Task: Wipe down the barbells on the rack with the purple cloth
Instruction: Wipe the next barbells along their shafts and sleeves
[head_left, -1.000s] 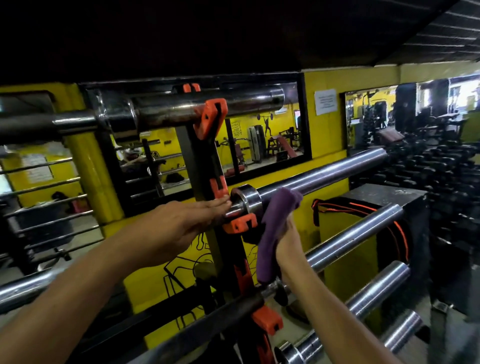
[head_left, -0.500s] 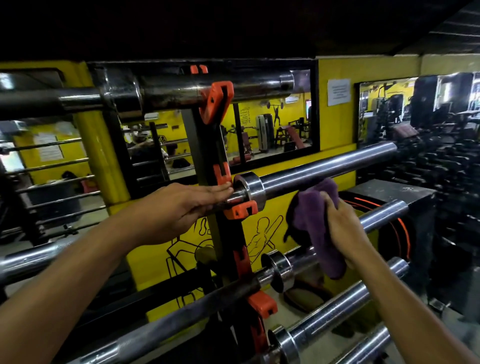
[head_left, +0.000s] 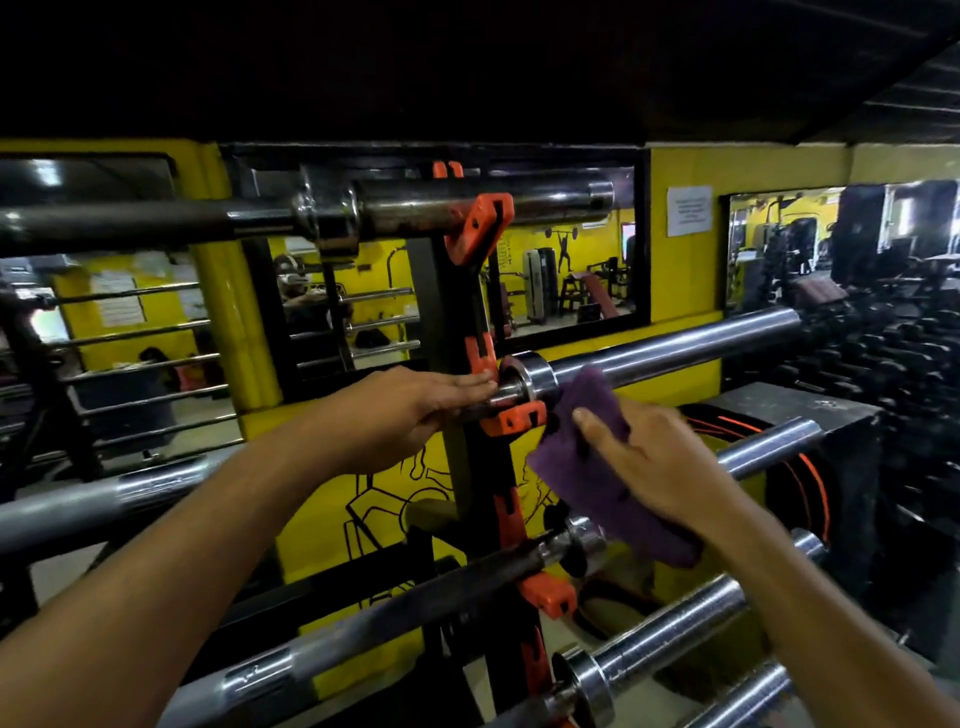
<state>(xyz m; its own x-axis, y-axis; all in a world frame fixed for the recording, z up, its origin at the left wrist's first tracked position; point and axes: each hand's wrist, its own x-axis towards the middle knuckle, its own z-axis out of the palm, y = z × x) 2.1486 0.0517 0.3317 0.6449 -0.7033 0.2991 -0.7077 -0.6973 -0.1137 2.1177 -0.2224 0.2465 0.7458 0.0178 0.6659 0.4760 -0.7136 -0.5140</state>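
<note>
Several steel barbells lie across a black rack upright (head_left: 441, 312) with orange hooks (head_left: 480, 228). The second barbell's sleeve (head_left: 675, 345) runs to the right from its collar (head_left: 530, 374). My left hand (head_left: 410, 410) lies flat with straight fingers against the bar just left of that collar. My right hand (head_left: 649, 462) holds the purple cloth (head_left: 592, 467), thumb on top, just under the sleeve beside the collar. The cloth hangs down over the third barbell (head_left: 763, 447). A darker top barbell (head_left: 467, 208) sits above.
A yellow wall with mirrors (head_left: 566, 275) stands behind the rack. A black box (head_left: 810, 415) with an orange-striped belt sits at the right, and a dark dumbbell rack (head_left: 893, 353) beyond it. Lower barbell sleeves (head_left: 670, 639) stick out toward me.
My right hand has swept the cloth out along the second barbell's sleeve and back left toward the collar. My left hand has stayed against the bar.
</note>
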